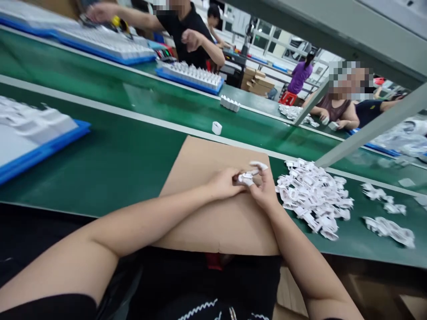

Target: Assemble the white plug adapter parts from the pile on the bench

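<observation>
Two hands close together above cardboard sheet [213, 231]: left hand [227, 184], right hand [263, 191]. Fingers narrow, both pinching small white part [246, 178]; shape partly hidden, seems flimsy. Loose heap of white parts [313, 198] just right, on green belt [110, 178]. Weak pinch could drop part into heap; careless wrist could scatter heap.

Blue-rimmed tray [43, 153] on green conveyor belt [100, 169], stacked cardboard boxes [258, 82], co-worker in purple shirt [300, 76]

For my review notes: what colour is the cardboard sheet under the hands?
Tan brown; the cardboard sheet shows best in the head view.
</observation>
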`<state>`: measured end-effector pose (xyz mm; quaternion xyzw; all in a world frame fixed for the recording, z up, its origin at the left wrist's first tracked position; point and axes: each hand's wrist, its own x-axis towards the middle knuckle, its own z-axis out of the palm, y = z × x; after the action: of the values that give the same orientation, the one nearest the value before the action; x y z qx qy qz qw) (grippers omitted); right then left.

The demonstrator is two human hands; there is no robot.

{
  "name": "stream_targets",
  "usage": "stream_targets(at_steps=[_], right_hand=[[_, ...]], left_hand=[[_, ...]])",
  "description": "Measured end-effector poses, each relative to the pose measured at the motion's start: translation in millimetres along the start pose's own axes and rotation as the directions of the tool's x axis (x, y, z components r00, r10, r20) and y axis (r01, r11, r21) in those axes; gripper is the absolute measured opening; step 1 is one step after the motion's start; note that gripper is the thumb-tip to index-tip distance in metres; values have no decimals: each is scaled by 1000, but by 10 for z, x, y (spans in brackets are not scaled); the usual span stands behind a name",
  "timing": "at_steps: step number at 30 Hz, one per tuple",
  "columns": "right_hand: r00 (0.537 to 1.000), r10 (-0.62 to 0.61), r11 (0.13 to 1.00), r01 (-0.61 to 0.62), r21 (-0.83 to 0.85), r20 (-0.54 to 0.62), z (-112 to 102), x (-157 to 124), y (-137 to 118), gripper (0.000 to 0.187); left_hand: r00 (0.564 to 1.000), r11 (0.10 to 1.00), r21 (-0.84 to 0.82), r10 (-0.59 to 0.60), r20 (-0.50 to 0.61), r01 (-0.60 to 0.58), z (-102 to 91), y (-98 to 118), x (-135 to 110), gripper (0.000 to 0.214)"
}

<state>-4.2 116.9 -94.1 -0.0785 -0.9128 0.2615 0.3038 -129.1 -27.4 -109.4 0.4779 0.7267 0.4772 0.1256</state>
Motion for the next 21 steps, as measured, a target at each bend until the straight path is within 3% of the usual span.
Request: stream_targets(at_steps=[2, 4, 7, 10, 16, 21], right_hand=[[1000, -16, 1000, 16, -6, 6, -19, 18, 24, 29], [1000, -13, 1000, 13, -26, 16, -25, 41, 53, 25], [1000, -6, 999, 6, -48, -7, -12, 81, 89, 22], [1000, -18, 999, 17, -31, -23, 1, 99, 91, 18], [1000, -20, 999, 21, -33, 8, -15, 84, 73, 25], [1000, -11, 997, 11, -76, 1, -221, 77, 122, 52]], left_hand=[[995, 995, 44, 95, -8, -95, 3, 21, -19, 36], [984, 972, 152, 171, 50, -177, 14, 20, -33, 24], [979, 927, 319, 170, 111, -197, 37, -7, -41, 24], [983, 909, 377, 148, 107, -177, 47, -7, -55, 30], [988, 950, 276, 126, 92, -147, 18, 64, -59, 18], [989, 976, 171, 120, 82, -133, -81, 87, -84, 17]])
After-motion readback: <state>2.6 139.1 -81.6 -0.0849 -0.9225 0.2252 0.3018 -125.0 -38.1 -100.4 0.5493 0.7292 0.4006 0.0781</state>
